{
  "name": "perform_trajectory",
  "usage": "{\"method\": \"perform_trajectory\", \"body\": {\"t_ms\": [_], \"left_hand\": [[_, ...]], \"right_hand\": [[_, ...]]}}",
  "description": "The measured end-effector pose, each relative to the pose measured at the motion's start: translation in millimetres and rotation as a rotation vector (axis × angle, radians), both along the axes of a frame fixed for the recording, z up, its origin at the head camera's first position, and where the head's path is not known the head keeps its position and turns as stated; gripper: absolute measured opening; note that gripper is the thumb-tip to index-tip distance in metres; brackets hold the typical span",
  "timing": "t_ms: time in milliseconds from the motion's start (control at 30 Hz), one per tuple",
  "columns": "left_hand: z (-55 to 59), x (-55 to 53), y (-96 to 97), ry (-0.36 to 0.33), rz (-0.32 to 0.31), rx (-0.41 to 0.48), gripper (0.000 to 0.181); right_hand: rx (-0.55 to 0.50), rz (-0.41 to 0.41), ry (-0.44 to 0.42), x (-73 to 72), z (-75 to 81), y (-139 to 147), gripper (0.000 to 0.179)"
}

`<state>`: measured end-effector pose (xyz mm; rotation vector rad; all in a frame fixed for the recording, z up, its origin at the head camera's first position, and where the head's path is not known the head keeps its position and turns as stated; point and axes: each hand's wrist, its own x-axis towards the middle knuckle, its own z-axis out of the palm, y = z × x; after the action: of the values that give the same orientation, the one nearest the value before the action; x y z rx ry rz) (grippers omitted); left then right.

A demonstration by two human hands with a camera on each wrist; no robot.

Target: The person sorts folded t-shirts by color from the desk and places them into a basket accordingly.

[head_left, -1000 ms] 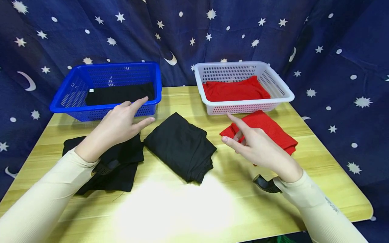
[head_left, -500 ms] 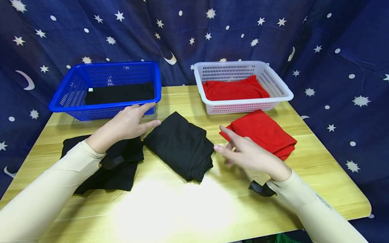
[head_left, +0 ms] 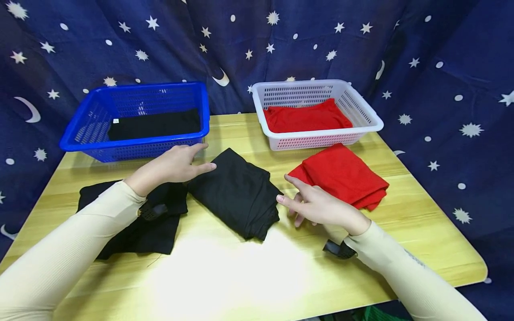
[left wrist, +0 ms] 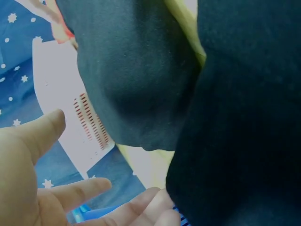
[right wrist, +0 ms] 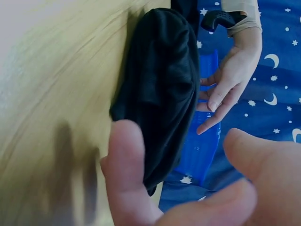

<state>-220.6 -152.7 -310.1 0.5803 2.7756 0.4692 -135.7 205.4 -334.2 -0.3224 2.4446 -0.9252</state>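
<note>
My left hand (head_left: 176,164) hovers with fingers spread at the upper left edge of a folded black garment (head_left: 237,196) in the middle of the table. On the other side my right hand (head_left: 321,203) has its thumb and index finger pointing at the same garment's right edge. Its other fingers bend loosely, and both hands hold nothing. In the right wrist view the black garment (right wrist: 160,80) lies between the two hands. A second black garment (head_left: 140,236) is partly hidden under my left forearm. Folded red cloth (head_left: 341,176) lies just beyond my right hand.
A blue basket (head_left: 132,145) at the back left has black cloth (head_left: 156,125) inside. At the back right, a white basket (head_left: 321,133) contains red cloth (head_left: 307,118). A starry blue curtain (head_left: 241,40) hangs behind the wooden table (head_left: 425,249).
My left hand has moved right and down toward the middle black garment. The right hand has come left and down from over the red cloth. The cloths lie as before.
</note>
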Motion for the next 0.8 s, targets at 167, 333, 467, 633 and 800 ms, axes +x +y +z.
{"method": "perform_trajectory", "body": {"t_ms": [167, 333, 467, 633, 800], "left_hand": [[-4.8, -7.7, 4.6, -0.081, 0.011, -0.011, 0.086], [-8.2, -16.8, 7.2, -0.111, -0.001, -0.040, 0.086], [-9.8, -22.2, 9.4, -0.128, -0.027, -0.066, 0.085], [-11.6, -26.1, 13.7, -0.152, -0.035, -0.087, 0.082], [-13.5, -28.3, 16.6, -0.210, -0.030, -0.071, 0.082]], "right_hand": [[-0.040, -0.016, -0.060, -7.1, -7.8, 2.2, 0.093], [-0.100, -0.036, -0.119, -11.0, -12.8, 3.7, 0.095], [-0.108, -0.044, -0.140, -12.4, -14.8, 0.5, 0.097], [-0.103, -0.041, -0.152, -13.3, -17.1, -6.3, 0.098], [-0.147, -0.053, -0.161, -10.6, -18.0, -12.6, 0.097]]}}
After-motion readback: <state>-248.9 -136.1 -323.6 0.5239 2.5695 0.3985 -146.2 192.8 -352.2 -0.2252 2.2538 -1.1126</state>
